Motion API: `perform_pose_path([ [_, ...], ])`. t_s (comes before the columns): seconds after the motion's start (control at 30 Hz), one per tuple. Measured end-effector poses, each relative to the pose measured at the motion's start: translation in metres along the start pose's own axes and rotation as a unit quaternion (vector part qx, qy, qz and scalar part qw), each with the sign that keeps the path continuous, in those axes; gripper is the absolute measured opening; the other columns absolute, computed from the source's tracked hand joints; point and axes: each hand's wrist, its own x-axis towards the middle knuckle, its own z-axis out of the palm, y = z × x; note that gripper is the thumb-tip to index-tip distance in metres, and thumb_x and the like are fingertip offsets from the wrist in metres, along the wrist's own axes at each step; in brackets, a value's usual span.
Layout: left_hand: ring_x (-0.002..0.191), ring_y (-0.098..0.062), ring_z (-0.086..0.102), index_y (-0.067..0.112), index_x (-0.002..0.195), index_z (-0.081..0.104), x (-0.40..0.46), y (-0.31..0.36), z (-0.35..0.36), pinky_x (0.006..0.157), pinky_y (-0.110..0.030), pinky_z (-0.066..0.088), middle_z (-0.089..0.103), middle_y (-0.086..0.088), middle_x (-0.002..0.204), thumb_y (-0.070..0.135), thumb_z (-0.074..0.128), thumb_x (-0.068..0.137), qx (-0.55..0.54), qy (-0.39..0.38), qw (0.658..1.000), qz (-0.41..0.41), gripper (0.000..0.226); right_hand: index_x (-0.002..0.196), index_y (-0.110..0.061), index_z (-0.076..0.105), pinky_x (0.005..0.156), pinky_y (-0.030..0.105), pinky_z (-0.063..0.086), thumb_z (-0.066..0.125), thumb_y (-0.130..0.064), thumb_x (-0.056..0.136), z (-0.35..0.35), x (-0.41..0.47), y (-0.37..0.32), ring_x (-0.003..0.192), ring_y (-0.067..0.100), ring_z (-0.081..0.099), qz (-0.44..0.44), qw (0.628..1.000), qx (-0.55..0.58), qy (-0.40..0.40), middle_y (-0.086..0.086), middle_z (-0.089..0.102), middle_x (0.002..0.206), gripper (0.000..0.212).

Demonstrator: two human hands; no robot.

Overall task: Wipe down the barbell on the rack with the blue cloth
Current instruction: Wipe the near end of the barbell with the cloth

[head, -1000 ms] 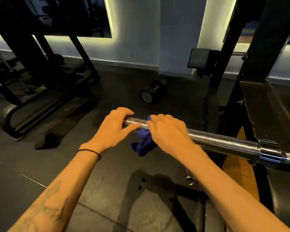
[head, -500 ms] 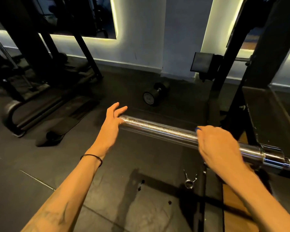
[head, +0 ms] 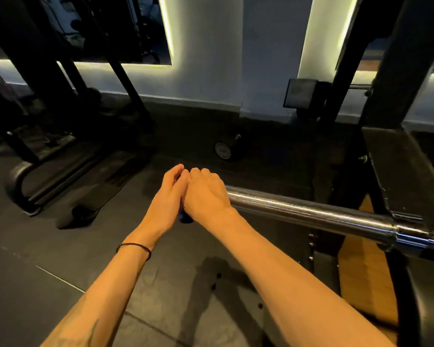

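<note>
The left hand (head: 167, 200), fingers straight and pressed together, lies flat against the free end of the barbell (head: 311, 212). Touching it, the right hand (head: 206, 194) curls around the smooth, shiny steel sleeve, gripping the blue cloth (head: 184, 217), of which only a small fold shows below. The round bar runs right into the black rack (head: 398, 156).

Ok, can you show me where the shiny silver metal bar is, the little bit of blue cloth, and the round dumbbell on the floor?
shiny silver metal bar (head: 311, 212): head view, middle of the bare sleeve.
blue cloth (head: 185, 218): head view, scrap peeking below the hands.
round dark dumbbell (head: 223, 150): head view, its round end face.
</note>
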Motion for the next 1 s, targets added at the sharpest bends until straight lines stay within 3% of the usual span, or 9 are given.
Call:
perform_pose_path([
  [0.07, 0.140, -0.008, 0.033, 0.038, 0.152, 0.027, -0.005, -0.002, 0.003, 0.104, -0.022, 0.036, 0.034, 0.015, 0.154, 0.062, 0.036, 0.098, 0.062, -0.017, 0.998, 0.004, 0.060, 0.144, -0.008, 0.039, 0.087, 0.037, 0.042, 0.051, -0.032, 0.098, -0.001, -0.012, 0.012, 0.112, 0.027, 0.052, 0.003, 1.000, 0.008, 0.018, 0.009, 0.055, 0.129, 0.053],
  [0.13, 0.149, -0.010, 0.006, 0.031, 0.154, 0.025, -0.010, -0.005, 0.009, 0.123, -0.037, 0.013, 0.018, 0.010, 0.162, 0.067, 0.033, 0.095, 0.170, -0.021, 0.984, 0.040, 0.070, 0.146, -0.008, 0.038, 0.086, 0.036, 0.043, 0.048, -0.030, 0.100, -0.004, -0.031, 0.025, 0.111, 0.026, 0.055, 0.017, 0.999, -0.003, 0.031, 0.008, 0.057, 0.128, 0.053],
  [0.23, 0.152, -0.022, -0.001, 0.022, 0.153, 0.032, -0.017, -0.007, 0.022, 0.121, -0.040, -0.006, 0.017, -0.001, 0.164, 0.070, 0.024, 0.095, 0.327, 0.014, 0.937, 0.122, 0.075, 0.136, -0.009, 0.048, 0.083, 0.036, 0.043, 0.047, -0.030, 0.102, -0.014, -0.065, 0.053, 0.101, 0.025, 0.057, 0.029, 0.998, -0.031, 0.040, 0.006, 0.060, 0.116, 0.040],
  [0.33, 0.152, -0.021, 0.007, 0.018, 0.151, 0.037, -0.026, -0.001, 0.046, 0.121, -0.042, -0.003, 0.025, -0.003, 0.162, 0.070, 0.018, 0.090, 0.394, -0.003, 0.901, 0.181, 0.082, 0.130, -0.009, 0.052, 0.098, 0.041, 0.039, 0.041, -0.031, 0.104, -0.023, -0.100, 0.087, 0.102, 0.027, 0.056, 0.050, 0.997, -0.047, 0.021, 0.006, 0.060, 0.112, 0.036],
  [0.47, 0.151, -0.024, 0.010, 0.014, 0.152, 0.035, -0.038, 0.015, 0.085, 0.123, -0.043, 0.005, 0.027, -0.005, 0.161, 0.070, 0.018, 0.091, 0.434, -0.042, 0.872, 0.225, 0.084, 0.148, -0.007, 0.038, 0.123, 0.049, 0.017, 0.043, -0.031, 0.104, -0.036, -0.145, 0.131, 0.120, 0.029, 0.051, 0.103, 0.991, -0.080, -0.016, 0.007, 0.057, 0.128, 0.050],
  [0.53, 0.152, -0.024, 0.008, 0.015, 0.153, 0.031, -0.043, 0.023, 0.104, 0.123, -0.044, 0.003, 0.023, -0.004, 0.162, 0.071, 0.014, 0.090, 0.449, -0.059, 0.861, 0.232, 0.086, 0.154, -0.008, 0.028, 0.124, 0.050, 0.011, 0.044, -0.030, 0.104, -0.045, -0.167, 0.151, 0.127, 0.028, 0.046, 0.114, 0.986, -0.111, -0.047, 0.006, 0.052, 0.136, 0.058],
  [0.77, 0.152, -0.025, -0.002, 0.017, 0.157, 0.016, -0.062, 0.050, 0.166, 0.121, -0.047, -0.009, 0.010, -0.005, 0.165, 0.072, 0.006, 0.085, 0.507, -0.114, 0.816, 0.253, 0.091, 0.137, -0.014, 0.046, 0.123, 0.048, 0.011, 0.050, -0.032, 0.097, -0.060, -0.222, 0.193, 0.120, 0.025, 0.049, 0.151, 0.983, -0.101, -0.003, 0.001, 0.054, 0.123, 0.045],
  [0.9, 0.152, -0.026, -0.008, 0.016, 0.157, 0.006, -0.073, 0.059, 0.192, 0.122, -0.047, -0.009, 0.001, -0.008, 0.165, 0.073, 0.005, 0.082, 0.540, -0.133, 0.787, 0.267, 0.094, 0.151, -0.010, 0.032, 0.124, 0.048, 0.005, 0.056, -0.031, 0.094, -0.066, -0.236, 0.190, 0.141, 0.029, 0.033, 0.135, 0.981, -0.131, -0.038, 0.010, 0.041, 0.148, 0.065],
  [1.0, 0.151, -0.025, -0.011, 0.016, 0.157, 0.004, -0.082, 0.065, 0.205, 0.123, -0.048, -0.007, -0.002, -0.007, 0.165, 0.067, 0.026, 0.094, 0.534, -0.142, 0.788, 0.272, 0.084, 0.159, -0.007, 0.013, 0.123, 0.048, -0.005, 0.044, -0.030, 0.104, -0.074, -0.250, 0.190, 0.155, 0.032, 0.004, 0.127, 0.981, -0.135, -0.058, 0.016, 0.009, 0.167, 0.067],
])
